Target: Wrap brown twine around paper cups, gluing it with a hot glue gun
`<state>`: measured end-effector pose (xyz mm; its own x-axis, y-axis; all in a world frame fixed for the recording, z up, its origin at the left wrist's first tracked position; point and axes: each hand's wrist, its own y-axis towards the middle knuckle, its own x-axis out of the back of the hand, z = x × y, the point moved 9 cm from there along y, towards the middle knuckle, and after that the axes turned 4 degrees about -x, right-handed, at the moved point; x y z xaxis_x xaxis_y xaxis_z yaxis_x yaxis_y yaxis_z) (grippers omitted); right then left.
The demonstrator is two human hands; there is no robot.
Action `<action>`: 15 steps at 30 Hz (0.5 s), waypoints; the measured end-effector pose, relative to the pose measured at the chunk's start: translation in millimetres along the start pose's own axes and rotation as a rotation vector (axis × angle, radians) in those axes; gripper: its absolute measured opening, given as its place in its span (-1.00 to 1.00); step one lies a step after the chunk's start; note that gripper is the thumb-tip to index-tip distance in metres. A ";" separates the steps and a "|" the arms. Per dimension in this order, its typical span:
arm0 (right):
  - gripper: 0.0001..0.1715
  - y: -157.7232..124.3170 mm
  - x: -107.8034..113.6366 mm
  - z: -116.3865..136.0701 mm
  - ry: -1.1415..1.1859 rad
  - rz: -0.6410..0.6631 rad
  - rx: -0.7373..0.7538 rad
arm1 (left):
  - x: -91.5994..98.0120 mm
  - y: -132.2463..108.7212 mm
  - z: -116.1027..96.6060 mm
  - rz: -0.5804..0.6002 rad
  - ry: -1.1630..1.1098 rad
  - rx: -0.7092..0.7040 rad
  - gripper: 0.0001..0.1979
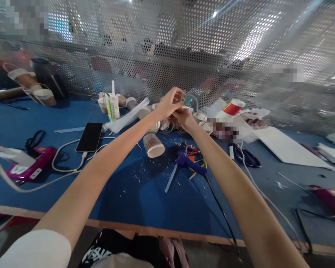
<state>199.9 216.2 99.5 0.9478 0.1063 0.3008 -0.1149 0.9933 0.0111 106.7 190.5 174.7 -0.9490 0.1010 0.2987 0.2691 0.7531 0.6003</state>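
Both hands meet over a pile of small cups and cords at the back of the blue table. My left hand (170, 102) is closed, fingers bent toward the right hand. A small teal piece (188, 101) sticks out beside its fingertips; its kind is unclear. Just below, my right hand (182, 116) is closed too, and the fingers hide whatever lies between them. Nearer to me, a paper cup (154, 146) lies on its side, its mouth toward me. Right of it rests a blue glue gun (188, 160) with a clear glue stick (171, 178) beside it.
A phone (89, 137) on a cable, a drink carton (112, 106) and a magenta power strip (32, 163) lie left. Right are a red-and-white cup (233, 108), white board (293, 149) and dark-handled scissors (248, 158). A perforated metal screen (167, 44) stands behind.
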 end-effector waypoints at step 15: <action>-0.77 -27.4 15.5 40.8 0.139 -0.250 0.155 | 8.4 -48.4 10.9 0.250 0.418 0.025 -0.72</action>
<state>205.6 188.7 142.8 0.9827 -0.1242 0.1374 0.0926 0.9719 0.2163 83.9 162.0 140.1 -0.7071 0.0154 0.7069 0.4719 0.7548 0.4555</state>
